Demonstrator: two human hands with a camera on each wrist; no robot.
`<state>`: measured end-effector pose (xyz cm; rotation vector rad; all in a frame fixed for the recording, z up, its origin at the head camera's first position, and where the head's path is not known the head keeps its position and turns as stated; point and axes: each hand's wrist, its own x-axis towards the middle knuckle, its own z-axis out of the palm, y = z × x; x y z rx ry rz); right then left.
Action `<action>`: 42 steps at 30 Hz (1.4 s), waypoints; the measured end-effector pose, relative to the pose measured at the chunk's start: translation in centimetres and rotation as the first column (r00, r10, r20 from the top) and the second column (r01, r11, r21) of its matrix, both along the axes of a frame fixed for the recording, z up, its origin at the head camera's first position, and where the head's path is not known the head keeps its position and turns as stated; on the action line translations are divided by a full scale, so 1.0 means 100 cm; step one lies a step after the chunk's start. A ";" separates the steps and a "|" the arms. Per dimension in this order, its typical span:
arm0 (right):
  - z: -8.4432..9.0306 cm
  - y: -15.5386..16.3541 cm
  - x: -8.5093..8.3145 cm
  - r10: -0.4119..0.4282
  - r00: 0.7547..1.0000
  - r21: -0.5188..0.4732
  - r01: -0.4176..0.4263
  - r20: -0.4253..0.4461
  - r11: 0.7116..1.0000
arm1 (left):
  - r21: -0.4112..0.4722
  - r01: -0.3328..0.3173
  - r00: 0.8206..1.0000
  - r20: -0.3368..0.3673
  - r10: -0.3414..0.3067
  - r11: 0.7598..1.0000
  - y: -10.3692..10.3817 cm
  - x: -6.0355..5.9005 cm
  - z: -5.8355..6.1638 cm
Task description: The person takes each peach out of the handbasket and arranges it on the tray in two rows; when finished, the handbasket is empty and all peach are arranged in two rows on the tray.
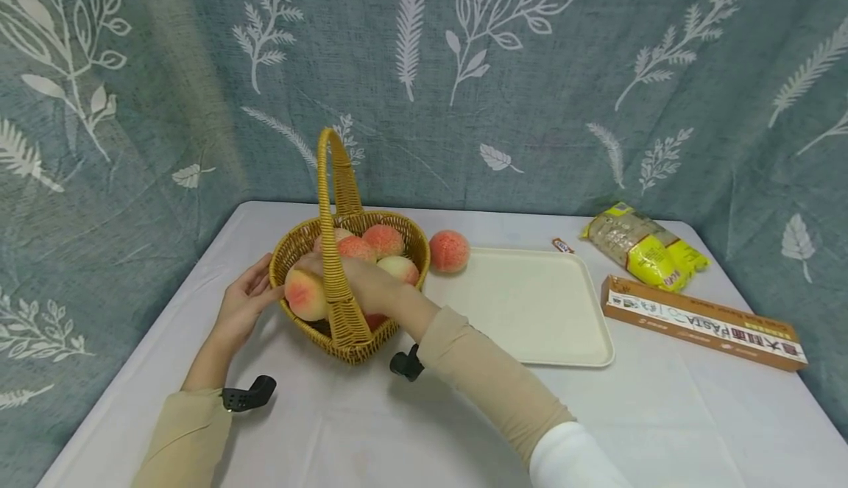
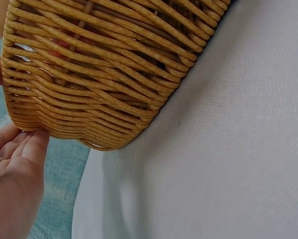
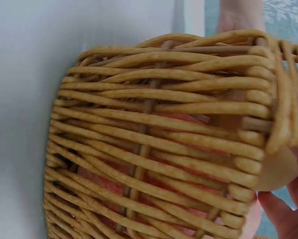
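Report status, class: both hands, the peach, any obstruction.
Right hand grips peach at the basket rim. Left hand touches the basket's side, steadying. Basket handle crosses just beside the peach.

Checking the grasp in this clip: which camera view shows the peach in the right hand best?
The head view: the peach shows whole at the wicker basket rim, gripped by the right hand. The right wrist view shows only a pale sliver of it behind the weave. The left wrist view shows basket wall and left hand, no clear peach.
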<state>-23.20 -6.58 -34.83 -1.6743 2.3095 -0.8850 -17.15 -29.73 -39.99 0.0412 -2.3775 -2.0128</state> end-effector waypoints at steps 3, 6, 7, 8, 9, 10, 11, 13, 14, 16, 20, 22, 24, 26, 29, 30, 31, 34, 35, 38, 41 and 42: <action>0.002 0.003 -0.001 -0.009 1.000 -0.073 0.008 -0.008 0.997 | -0.021 -0.004 1.000 0.011 0.004 1.000 0.001 -0.001 0.000; 0.005 0.007 -0.002 -0.052 0.998 -0.125 0.048 -0.027 0.991 | -0.032 -0.013 1.000 0.021 0.014 0.999 0.002 -0.001 0.001; 0.006 0.009 -0.002 -0.078 0.997 -0.132 0.075 -0.019 0.988 | -0.036 -0.016 1.000 0.024 0.017 0.999 0.002 -0.001 0.001; 0.006 0.011 -0.001 -0.105 0.994 -0.137 0.104 -0.001 0.985 | -0.038 -0.018 1.000 0.023 0.019 0.999 0.002 -0.001 0.002; 0.007 0.013 -0.001 -0.146 0.989 -0.133 0.148 0.024 0.980 | -0.039 -0.018 1.000 0.023 0.019 0.999 0.003 -0.001 0.002; 0.008 0.015 -0.001 -0.188 0.981 -0.132 0.192 0.047 0.972 | -0.039 -0.017 1.000 0.022 0.018 0.999 0.003 -0.001 0.002; 0.008 0.018 -0.001 -0.225 0.971 -0.135 0.234 0.075 0.963 | -0.040 -0.017 1.000 0.022 0.018 0.999 0.002 -0.001 0.002; 0.009 0.024 -0.001 -0.286 0.949 -0.150 0.304 0.131 0.941 | -0.044 -0.015 1.000 0.017 0.016 0.999 0.002 -0.001 0.002; 0.009 0.028 -0.001 -0.305 0.939 -0.170 0.330 0.158 0.929 | -0.043 -0.014 1.000 0.015 0.015 0.999 0.002 -0.001 0.002; 0.009 0.035 -0.003 -0.326 0.924 -0.221 0.367 0.201 0.903 | -0.045 -0.013 1.000 0.013 0.014 0.999 0.002 -0.002 0.002; 0.007 0.050 -0.007 -0.308 0.898 -0.318 0.405 0.314 0.857 | -0.045 -0.011 1.000 0.013 0.012 0.999 0.002 -0.002 0.001; 0.005 0.058 -0.009 -0.286 0.888 -0.353 0.414 0.360 0.839 | -0.041 -0.010 1.000 0.013 0.011 0.999 0.002 -0.001 0.001; 0.002 0.065 -0.011 -0.268 0.875 -0.376 0.425 0.403 0.823 | -0.041 -0.009 1.000 0.011 0.009 0.999 0.002 -0.001 0.001; -0.001 0.072 -0.013 -0.277 0.865 -0.381 0.444 0.419 0.811 | -0.042 -0.009 1.000 0.011 0.009 0.999 0.002 -0.002 0.001; -0.007 0.083 -0.014 -0.312 0.846 -0.374 0.483 0.432 0.792 | -0.050 -0.010 1.000 0.015 0.011 0.999 0.002 -0.002 0.000; -0.009 0.087 -0.015 -0.329 0.840 -0.371 0.498 0.432 0.784 | -0.051 -0.011 1.000 0.017 0.012 0.999 0.002 -0.002 0.000; -0.010 0.090 -0.015 -0.344 0.835 -0.371 0.511 0.430 0.776 | -0.052 -0.012 1.000 0.019 0.013 0.999 0.002 -0.002 0.000; -0.014 0.099 -0.014 -0.367 0.825 -0.382 0.535 0.431 0.753 | -0.054 -0.011 1.000 0.026 0.013 0.998 0.001 -0.003 -0.001; -0.016 0.102 -0.014 -0.376 0.821 -0.384 0.543 0.429 0.747 | -0.058 -0.012 0.999 0.029 0.013 0.998 0.001 -0.003 -0.001; -0.019 0.111 -0.015 -0.391 0.812 -0.390 0.560 0.432 0.732 | -0.069 -0.013 0.999 0.036 0.016 0.998 0.001 -0.003 0.000; -0.023 0.120 -0.017 -0.399 0.802 -0.402 0.577 0.445 0.711 | -0.079 -0.013 0.999 0.039 0.016 0.997 0.001 -0.003 -0.001; -0.024 0.123 -0.018 -0.403 0.796 -0.405 0.586 0.452 0.702 | -0.078 -0.013 0.999 0.041 0.016 0.997 0.001 -0.003 -0.001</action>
